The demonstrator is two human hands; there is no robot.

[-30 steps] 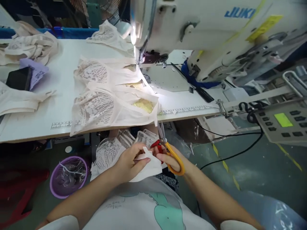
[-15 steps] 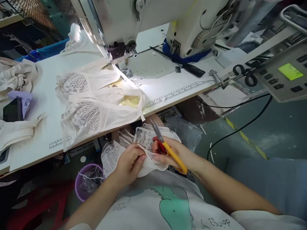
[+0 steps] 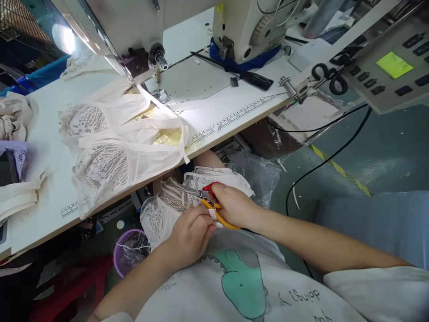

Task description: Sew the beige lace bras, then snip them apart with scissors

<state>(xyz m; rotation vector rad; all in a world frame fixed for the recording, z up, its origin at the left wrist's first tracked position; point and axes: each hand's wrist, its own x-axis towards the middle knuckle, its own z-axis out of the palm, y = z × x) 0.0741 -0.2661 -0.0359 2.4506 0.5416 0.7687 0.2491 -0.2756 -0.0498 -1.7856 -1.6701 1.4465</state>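
Note:
A white lace bra point(image 3: 154, 220) lies across my lap, partly covered by my hands. My left hand point(image 3: 192, 233) is closed on its fabric, with a small white end showing by the fingertips. Scissors point(image 3: 225, 222) with one red and one yellow handle are in my right hand point(image 3: 231, 203), their blades pointing left over the lace. The right fingers are wrapped round the handles, close beside my left hand. More lace pieces point(image 3: 234, 179) rest on my lap behind the scissors.
Above my lap is a white sewing table point(image 3: 214, 114) with a printed ruler edge. Another lace bra point(image 3: 110, 167) lies under the sewing machine point(image 3: 134, 27). A screwdriver point(image 3: 256, 80) rests by the machine. A purple bin point(image 3: 117, 257) stands lower left, and a black cable point(image 3: 330, 158) hangs at right.
The scissors have turned from pointing up to pointing left, and my right hand has come nearer my left. My left hand has shifted slightly right and down. The view has shifted too.

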